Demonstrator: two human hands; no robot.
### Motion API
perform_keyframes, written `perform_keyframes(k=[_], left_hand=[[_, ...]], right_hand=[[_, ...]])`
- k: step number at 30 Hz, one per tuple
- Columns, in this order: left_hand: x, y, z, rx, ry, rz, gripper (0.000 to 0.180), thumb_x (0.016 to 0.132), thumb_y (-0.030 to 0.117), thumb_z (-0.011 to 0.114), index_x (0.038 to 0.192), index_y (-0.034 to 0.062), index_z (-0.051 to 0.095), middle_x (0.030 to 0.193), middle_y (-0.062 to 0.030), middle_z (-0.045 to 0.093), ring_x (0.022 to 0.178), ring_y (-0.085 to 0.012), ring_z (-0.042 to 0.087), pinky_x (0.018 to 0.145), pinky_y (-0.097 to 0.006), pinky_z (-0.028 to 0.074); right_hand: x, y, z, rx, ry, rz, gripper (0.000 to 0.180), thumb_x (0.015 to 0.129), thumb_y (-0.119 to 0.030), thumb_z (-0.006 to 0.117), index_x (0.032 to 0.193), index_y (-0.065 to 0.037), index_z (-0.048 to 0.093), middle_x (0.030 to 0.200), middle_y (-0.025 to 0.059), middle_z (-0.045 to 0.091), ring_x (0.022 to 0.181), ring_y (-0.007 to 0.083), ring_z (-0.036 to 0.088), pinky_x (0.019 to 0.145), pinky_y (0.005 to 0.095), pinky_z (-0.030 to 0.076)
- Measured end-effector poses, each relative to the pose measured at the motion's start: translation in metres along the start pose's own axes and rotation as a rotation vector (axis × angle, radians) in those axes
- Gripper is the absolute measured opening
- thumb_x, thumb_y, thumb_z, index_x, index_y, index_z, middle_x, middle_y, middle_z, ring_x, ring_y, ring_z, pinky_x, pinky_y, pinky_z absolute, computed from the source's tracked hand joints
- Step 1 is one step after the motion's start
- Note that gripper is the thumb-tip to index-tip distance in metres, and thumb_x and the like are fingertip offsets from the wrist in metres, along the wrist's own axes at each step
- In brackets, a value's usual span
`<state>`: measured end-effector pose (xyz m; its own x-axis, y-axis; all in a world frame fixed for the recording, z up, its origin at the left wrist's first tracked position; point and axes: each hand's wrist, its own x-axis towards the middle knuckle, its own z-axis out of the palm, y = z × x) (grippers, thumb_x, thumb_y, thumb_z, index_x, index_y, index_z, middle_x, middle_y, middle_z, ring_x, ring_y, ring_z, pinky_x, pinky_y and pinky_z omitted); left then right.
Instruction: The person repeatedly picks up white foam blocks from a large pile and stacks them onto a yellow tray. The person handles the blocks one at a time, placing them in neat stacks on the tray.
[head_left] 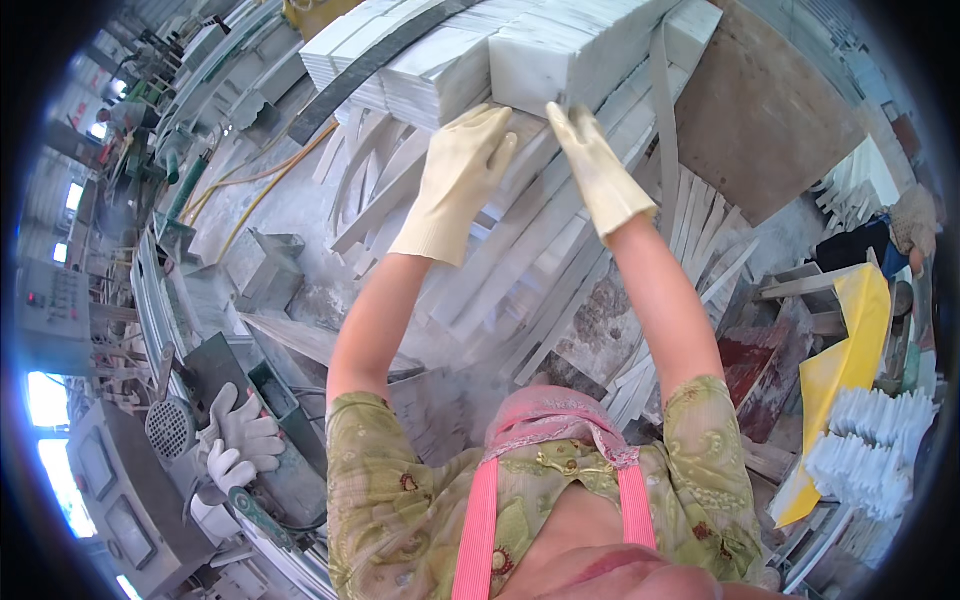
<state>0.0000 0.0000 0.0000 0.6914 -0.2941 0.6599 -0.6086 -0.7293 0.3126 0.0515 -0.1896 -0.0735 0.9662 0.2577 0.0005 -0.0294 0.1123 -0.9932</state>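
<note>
Stone slabs [535, 75]; hands [462, 165] [592, 165] at near edge, grip unclear; grey strip [378, 60] across; brown board [755, 115] right

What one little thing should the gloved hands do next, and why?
Probably close the left hand and right hand gently on the near white block: their fingertips are by its lower corners, one hand toward each side, yet both look open, so a firmer hold seems sensible before any lifting.

Two cream gloves [447, 190]; two pink straps [477, 530]
</note>
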Motion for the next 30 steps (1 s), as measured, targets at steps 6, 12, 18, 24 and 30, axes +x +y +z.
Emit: perform_keyframes(k=[6, 12, 18, 24, 30], left_hand=[[-0.006, -0.016, 0.002, -0.064, -0.077, -0.121, 0.034, 0.090, 0.016, 0.064, 0.122, 0.0033, 0.067, 0.120, -0.0190, 0.070, 0.109, -0.0388, 0.066, 0.091, -0.044, 0.053], [-0.002, -0.015, 0.006, -0.202, 0.083, -0.216, 0.023, 0.094, 0.015, 0.060, 0.111, 0.0027, 0.070, 0.101, -0.0145, 0.072, 0.082, -0.0320, 0.068, 0.077, -0.042, 0.053], [-0.021, 0.003, -0.030, -0.548, 0.297, -0.587, 0.027, 0.103, 0.012, 0.054, 0.118, -0.0021, 0.071, 0.108, -0.0108, 0.074, 0.097, -0.0131, 0.067, 0.089, -0.028, 0.050], [-0.047, 0.021, -0.030, -0.734, 0.434, -0.736, 0.028, 0.105, 0.013, 0.053, 0.120, -0.0032, 0.070, 0.116, -0.0104, 0.072, 0.110, -0.0151, 0.064, 0.098, -0.028, 0.047], [-0.075, 0.017, -0.037, -0.713, 0.363, -0.823, 0.030, 0.106, 0.015, 0.051, 0.121, -0.0024, 0.069, 0.118, -0.0106, 0.072, 0.116, -0.0168, 0.063, 0.103, -0.030, 0.045]], right_hand=[[0.008, -0.031, 0.056, -0.748, 0.326, 0.073, 0.112, 0.089, -0.057, 0.068, 0.155, 0.013, 0.012, 0.141, 0.0338, 0.053, 0.133, 0.0374, 0.054, 0.107, 0.0393, 0.045], [0.005, -0.040, 0.004, -0.742, 0.146, -0.100, 0.106, 0.084, -0.055, 0.075, 0.154, 0.010, 0.029, 0.149, 0.0338, 0.046, 0.141, 0.0437, 0.045, 0.116, 0.0414, 0.038], [-0.005, -0.047, -0.019, -0.316, 0.282, -0.310, 0.105, 0.087, -0.051, 0.076, 0.158, 0.005, 0.022, 0.158, 0.0304, 0.036, 0.146, 0.0373, 0.041, 0.119, 0.0431, 0.034], [0.034, -0.043, 0.017, -0.738, 0.500, -0.441, 0.094, 0.096, -0.049, 0.065, 0.158, 0.007, 0.021, 0.157, 0.0291, 0.038, 0.143, 0.0379, 0.044, 0.116, 0.0364, 0.038], [0.061, -0.038, 0.028, -0.907, 0.634, -0.501, 0.088, 0.100, -0.045, 0.061, 0.155, 0.012, 0.022, 0.149, 0.0328, 0.047, 0.127, 0.0409, 0.059, 0.106, 0.0391, 0.048]])
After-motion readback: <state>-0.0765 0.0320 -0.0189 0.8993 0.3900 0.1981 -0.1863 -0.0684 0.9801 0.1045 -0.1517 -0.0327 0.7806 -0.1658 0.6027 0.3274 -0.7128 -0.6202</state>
